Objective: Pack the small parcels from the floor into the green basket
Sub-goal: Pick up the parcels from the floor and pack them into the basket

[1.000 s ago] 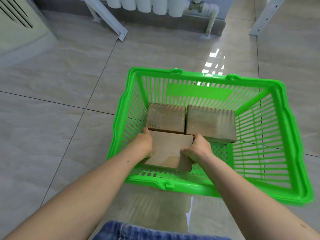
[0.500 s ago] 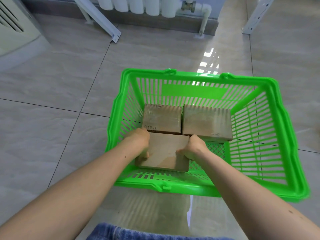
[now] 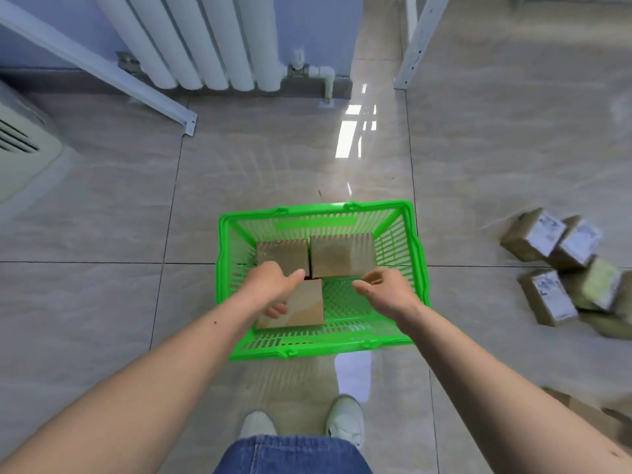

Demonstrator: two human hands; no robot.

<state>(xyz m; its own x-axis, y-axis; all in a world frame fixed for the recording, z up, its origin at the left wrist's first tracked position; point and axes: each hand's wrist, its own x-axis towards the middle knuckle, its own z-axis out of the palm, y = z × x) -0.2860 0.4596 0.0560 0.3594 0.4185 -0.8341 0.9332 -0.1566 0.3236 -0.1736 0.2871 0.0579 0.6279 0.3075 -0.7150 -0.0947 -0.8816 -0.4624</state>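
The floor of large glossy beige stone-look tiles (image 3: 102,217) is crossed by thin dark grout lines and carries a bright white reflection of window light (image 3: 355,131) near its far middle. Along the far pale blue wall (image 3: 314,29) stands a white ribbed radiator (image 3: 205,42) with a white pipe and brass valve (image 3: 309,71) at its right end. Two white metal frame legs (image 3: 102,68) slant down to the floor, one left, one right. A cream vented appliance (image 3: 24,145) sits at the left edge.

Indoor room, likely storage or packing space: glossy tiled floor (image 3: 102,217); white radiator (image 3: 205,39) top centre; taped parcels (image 3: 564,268) heaped at right.
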